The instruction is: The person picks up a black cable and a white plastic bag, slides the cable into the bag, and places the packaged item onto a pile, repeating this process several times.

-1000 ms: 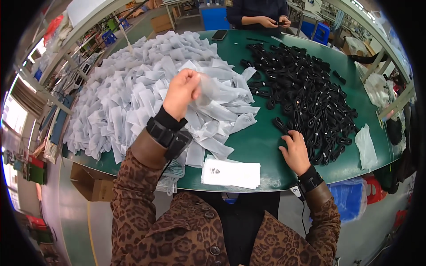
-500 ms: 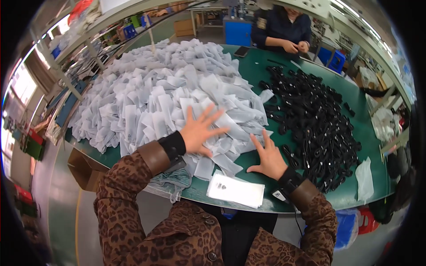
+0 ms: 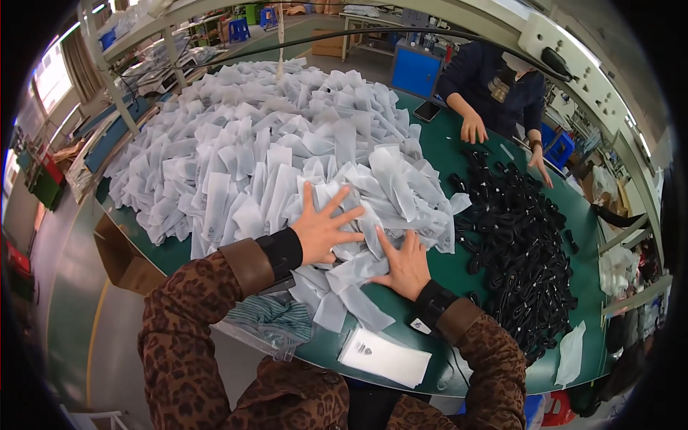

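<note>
A large heap of whitish translucent pouches (image 3: pixel 236 136) covers the left and middle of the green table (image 3: pixel 444 358). My left hand (image 3: pixel 322 228) rests with fingers spread on the heap's near side. At the heap's near right edge, my right hand (image 3: pixel 405 265) also presses on pouches, its fingers apart. Neither hand grips anything. Several pouches lie loose just below my hands. A neat stack of white printed slips (image 3: pixel 385 356) lies by the table's front edge, below my right hand.
On the right is a pile of black coiled cables (image 3: pixel 516 251). Across the table, a person (image 3: pixel 494 93) reaches toward it with both hands. A phone (image 3: pixel 426 111) lies at the far edge. A striped cloth (image 3: pixel 269 321) sits front left, above a cardboard box (image 3: pixel 125 258).
My right hand has moved left and onto the pouches, closer to my left hand. The other person's hands have parted and come down toward the black cables. The view has shifted.
</note>
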Demonstrator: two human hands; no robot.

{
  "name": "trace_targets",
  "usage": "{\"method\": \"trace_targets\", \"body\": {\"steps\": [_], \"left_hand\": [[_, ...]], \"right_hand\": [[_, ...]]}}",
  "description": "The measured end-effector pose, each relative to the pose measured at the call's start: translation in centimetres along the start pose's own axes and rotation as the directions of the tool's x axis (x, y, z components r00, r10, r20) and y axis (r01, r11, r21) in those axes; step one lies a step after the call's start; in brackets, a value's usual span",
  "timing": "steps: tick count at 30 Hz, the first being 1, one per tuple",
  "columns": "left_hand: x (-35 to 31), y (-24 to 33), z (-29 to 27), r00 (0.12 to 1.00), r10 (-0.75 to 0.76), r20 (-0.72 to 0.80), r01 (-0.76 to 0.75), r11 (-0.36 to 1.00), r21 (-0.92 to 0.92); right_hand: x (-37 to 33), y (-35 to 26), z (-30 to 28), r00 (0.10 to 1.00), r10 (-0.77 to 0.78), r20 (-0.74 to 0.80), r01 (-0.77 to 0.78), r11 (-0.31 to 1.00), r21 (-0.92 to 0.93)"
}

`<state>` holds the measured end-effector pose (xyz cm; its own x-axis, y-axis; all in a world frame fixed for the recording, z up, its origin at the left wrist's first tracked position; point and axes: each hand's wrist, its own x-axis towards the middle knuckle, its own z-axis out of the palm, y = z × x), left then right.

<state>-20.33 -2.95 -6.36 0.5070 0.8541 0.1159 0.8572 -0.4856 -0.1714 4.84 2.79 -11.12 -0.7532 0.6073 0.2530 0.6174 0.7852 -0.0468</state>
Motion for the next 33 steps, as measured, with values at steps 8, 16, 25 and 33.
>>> {"method": "trace_targets", "body": {"steps": [8,16,25,33], "left_hand": [[-1.3,-5.9,-0.7,0.984,-0.173,-0.032,0.175,0.98,0.092],[-2.1,-10.1,-0.2,0.925,-0.377,0.051,0.368,0.921,0.131],[-1.9,-11.2,0.7,0.924,-0.377,0.07,0.373,0.925,0.069],[-1.2,-11.1,0.9,0.933,-0.35,0.089,0.345,0.936,0.066]], "right_hand": [[10.6,-2.4,0.5,0.973,-0.085,-0.216,0.119,0.982,0.149],[17.8,-3.6,1.3,0.959,-0.123,-0.255,0.177,0.963,0.204],[11.6,-0.9,-3.6,0.946,-0.252,-0.206,0.303,0.914,0.27],[0.9,3.2,0.7,0.999,-0.022,-0.046,0.021,0.999,-0.024]]}}
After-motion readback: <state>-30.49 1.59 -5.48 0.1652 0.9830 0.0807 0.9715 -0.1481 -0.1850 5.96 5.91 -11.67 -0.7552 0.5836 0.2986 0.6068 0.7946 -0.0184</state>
